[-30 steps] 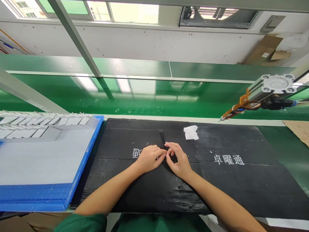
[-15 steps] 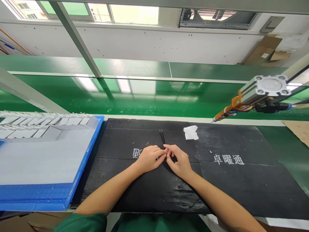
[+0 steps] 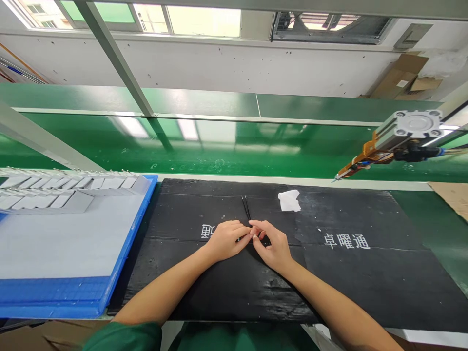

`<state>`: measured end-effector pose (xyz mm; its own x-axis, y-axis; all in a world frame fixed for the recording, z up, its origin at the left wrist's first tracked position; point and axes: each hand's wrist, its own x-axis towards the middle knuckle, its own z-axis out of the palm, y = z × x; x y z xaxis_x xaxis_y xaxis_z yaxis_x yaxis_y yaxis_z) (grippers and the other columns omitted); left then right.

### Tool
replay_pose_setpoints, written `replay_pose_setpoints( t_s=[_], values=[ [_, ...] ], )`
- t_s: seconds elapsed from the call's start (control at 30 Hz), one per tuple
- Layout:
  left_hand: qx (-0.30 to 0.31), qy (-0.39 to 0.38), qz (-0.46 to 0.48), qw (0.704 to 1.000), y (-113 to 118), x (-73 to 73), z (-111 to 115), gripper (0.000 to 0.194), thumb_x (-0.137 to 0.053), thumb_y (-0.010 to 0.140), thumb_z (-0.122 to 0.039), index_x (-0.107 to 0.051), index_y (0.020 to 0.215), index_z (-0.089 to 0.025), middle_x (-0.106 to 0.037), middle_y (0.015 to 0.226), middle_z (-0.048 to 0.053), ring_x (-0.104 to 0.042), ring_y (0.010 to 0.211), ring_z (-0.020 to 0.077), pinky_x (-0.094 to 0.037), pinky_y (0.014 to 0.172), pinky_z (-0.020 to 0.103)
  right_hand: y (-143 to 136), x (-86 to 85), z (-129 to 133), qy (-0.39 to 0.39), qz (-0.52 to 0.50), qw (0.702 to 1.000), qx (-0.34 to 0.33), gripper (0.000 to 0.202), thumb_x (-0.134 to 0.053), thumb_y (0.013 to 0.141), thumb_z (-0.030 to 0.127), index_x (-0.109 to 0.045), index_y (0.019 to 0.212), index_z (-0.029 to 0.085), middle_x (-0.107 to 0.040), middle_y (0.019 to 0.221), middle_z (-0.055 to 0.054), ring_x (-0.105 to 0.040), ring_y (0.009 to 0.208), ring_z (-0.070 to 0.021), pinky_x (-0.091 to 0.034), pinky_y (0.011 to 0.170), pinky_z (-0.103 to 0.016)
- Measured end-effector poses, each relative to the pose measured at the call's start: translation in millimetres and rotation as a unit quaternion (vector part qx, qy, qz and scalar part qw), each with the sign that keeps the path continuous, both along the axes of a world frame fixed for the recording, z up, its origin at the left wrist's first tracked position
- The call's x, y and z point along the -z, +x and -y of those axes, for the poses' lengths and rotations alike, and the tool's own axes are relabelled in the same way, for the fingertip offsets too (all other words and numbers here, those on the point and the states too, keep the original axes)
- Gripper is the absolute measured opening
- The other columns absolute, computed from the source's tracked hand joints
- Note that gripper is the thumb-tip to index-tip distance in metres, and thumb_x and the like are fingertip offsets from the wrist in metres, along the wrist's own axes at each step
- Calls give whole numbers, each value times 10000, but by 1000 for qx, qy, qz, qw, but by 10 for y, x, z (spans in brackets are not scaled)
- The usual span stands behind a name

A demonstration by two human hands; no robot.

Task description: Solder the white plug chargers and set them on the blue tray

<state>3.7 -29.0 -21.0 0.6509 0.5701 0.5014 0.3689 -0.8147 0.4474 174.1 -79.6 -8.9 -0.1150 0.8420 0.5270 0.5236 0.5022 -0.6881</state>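
Observation:
My left hand (image 3: 228,239) and my right hand (image 3: 272,243) meet over the black mat (image 3: 219,287), fingertips pressed together in a pinch. Whatever lies between the fingers is too small and covered to make out. Just beyond the fingertips lies a pair of slim black tweezers (image 3: 246,208), its two points spread and facing away from me; the near end is hidden by my hands. A crumpled white piece of paper or cloth (image 3: 289,200) rests on the mat farther off, to the right of the tweezers.
On the left, a blue tray (image 3: 103,292) with a white liner holds rows of white pieces (image 3: 62,200). A cylinder device with a thin tip (image 3: 405,131) hangs at the right above the bench. Cardboard (image 3: 451,197) lies at the right edge; a green surface (image 3: 204,156) stretches behind the mat.
The hanging device has swung a little to the right and up. My hands stay pinched together in nearly the same place, with only slight finger movement.

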Motion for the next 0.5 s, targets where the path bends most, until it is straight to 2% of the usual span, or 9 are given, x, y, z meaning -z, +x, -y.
replay_pose_setpoints(
  t_s=[0.2, 0.37, 0.5],
  values=[
    [6, 2, 10, 1000, 2, 2, -7, 200, -492, 964, -228, -676, 895, -190, -735, 755, -1, -631, 627, 122, -469, 601, 249, 6, 60, 3, -9, -17, 1000, -10, 497, -499, 837, 19, -524, 1260, 278, -657, 957, -22, -620, 690, -103, -556, 599, -236],
    [7, 1, -5, 1000, 1, 7, -7, 219, -479, 970, -244, -683, 910, -190, -744, 775, 9, -653, 651, 129, -484, 614, 249, 14, 65, -4, 2, -1, 1000, -30, 479, -456, 867, 9, -541, 1257, 273, -642, 1006, -48, -614, 818, -141, -573, 738, -303],
    [8, 5, 5, 1000, 3, -8, -5, 189, -494, 961, -229, -678, 936, -192, -750, 791, 1, -663, 658, 131, -492, 622, 249, 20, 71, -13, -10, -9, 999, -34, 462, -448, 884, 19, -535, 1266, 265, -638, 1026, -57, -607, 837, -147, -566, 735, -301]
  ],
)
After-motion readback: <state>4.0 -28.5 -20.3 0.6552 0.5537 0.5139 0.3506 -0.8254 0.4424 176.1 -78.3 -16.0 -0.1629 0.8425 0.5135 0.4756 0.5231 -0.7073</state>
